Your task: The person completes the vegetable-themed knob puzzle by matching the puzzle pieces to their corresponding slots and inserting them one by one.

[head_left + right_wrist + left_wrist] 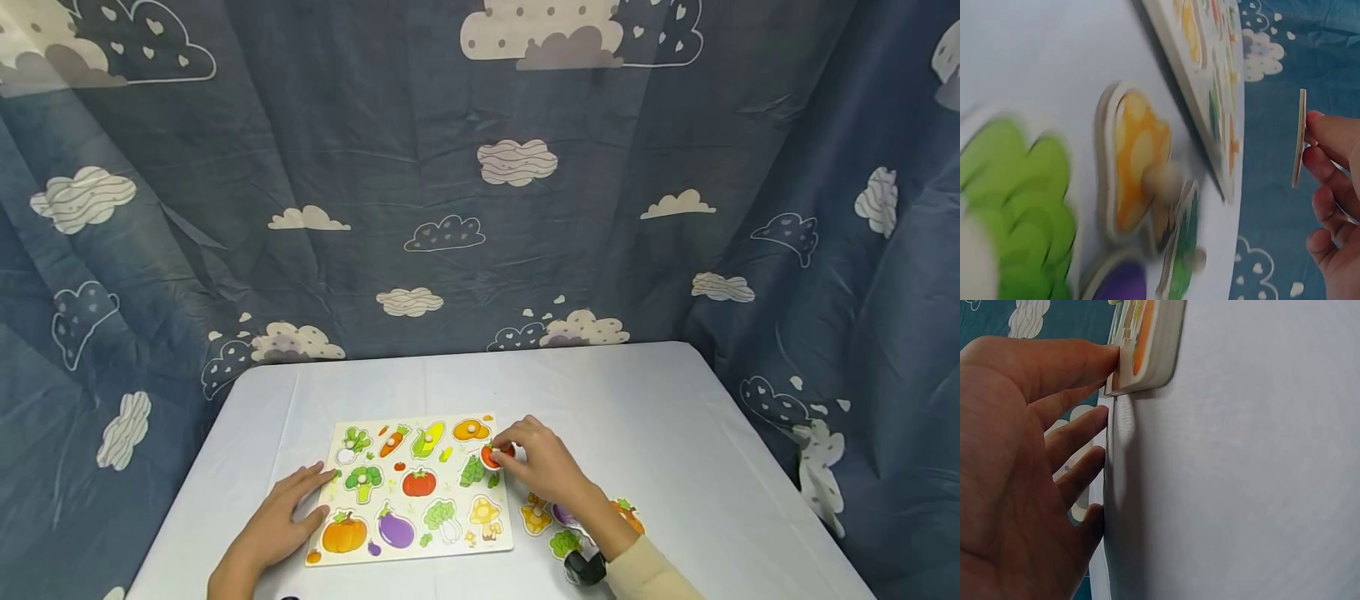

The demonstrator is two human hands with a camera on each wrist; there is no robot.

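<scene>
A white vegetable puzzle board (390, 557) lies on the table, printed with several vegetables. My left hand (279, 518) rests at its left edge, fingers fairly straight; in the left wrist view, that hand (1016, 437) touches the board's corner (1160, 362). Over the board's right edge, my right hand (546, 462) pinches a red tomato-like piece (489, 456). The right wrist view shows this piece edge-on as a thin wooden slab (1299, 137), its knob side toward the fingers of the right hand (1341, 181). The tomato picture (419, 482) shows mid-board.
Right of the board lie loose pieces: a yellow mushroom (536, 517), a green leafy one (564, 544), a purple one (564, 515) and an orange one (628, 515). The right forearm partly covers them. A patterned blue curtain (420, 167) hangs behind the white table (615, 400).
</scene>
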